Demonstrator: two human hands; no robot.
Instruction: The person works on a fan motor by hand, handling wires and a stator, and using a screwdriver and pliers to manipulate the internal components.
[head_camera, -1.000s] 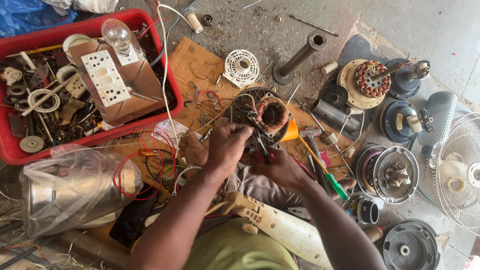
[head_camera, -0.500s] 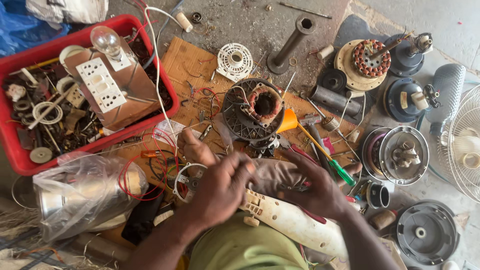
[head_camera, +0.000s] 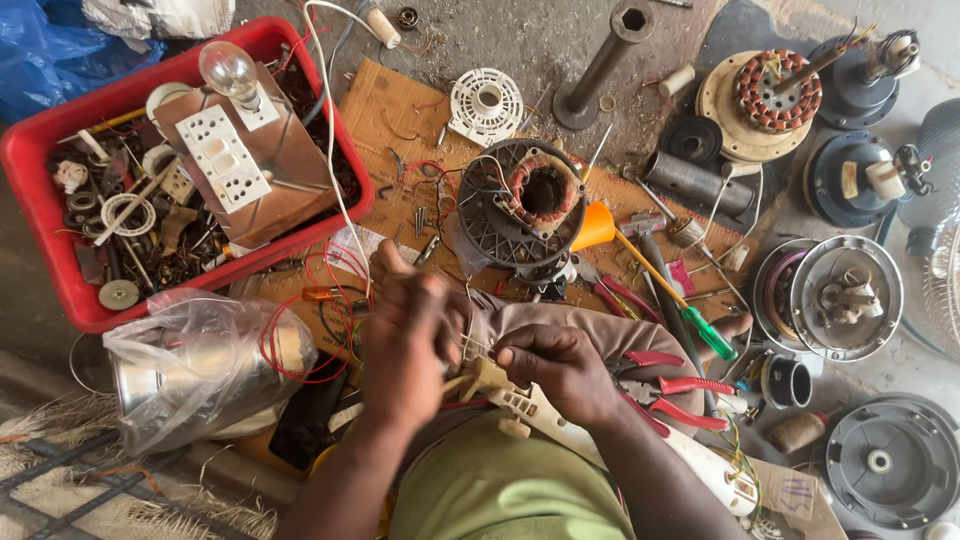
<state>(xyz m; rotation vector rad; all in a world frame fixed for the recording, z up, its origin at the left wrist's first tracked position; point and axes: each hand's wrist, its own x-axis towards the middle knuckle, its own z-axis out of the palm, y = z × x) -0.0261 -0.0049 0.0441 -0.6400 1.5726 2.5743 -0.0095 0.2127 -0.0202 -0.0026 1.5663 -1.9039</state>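
My left hand (head_camera: 405, 345) and my right hand (head_camera: 560, 368) meet over my lap, close to my body. Between them is a small beige plastic part (head_camera: 482, 378) with thin wires running off it. My right hand pinches this part; my left hand is blurred and closed on the wires beside it. Under my hands lies a long cream plastic housing (head_camera: 700, 470) across my lap. Just beyond my hands, on a sheet of cardboard (head_camera: 385, 105), sits a fan motor stator (head_camera: 530, 200) with copper windings in a dark round frame.
A red crate (head_camera: 40, 210) of parts, with a switchboard and bulb, is far left. A plastic-wrapped metal pot (head_camera: 190, 365) is left. An orange funnel (head_camera: 595, 228), green-handled screwdriver (head_camera: 700, 325), red pliers (head_camera: 670, 385) and several fan motors lie right. A grey pipe stand (head_camera: 600, 65) stands beyond.
My hands have pulled back from the stator to my lap. They now hold the small beige part and its wires. The view has shifted slightly.
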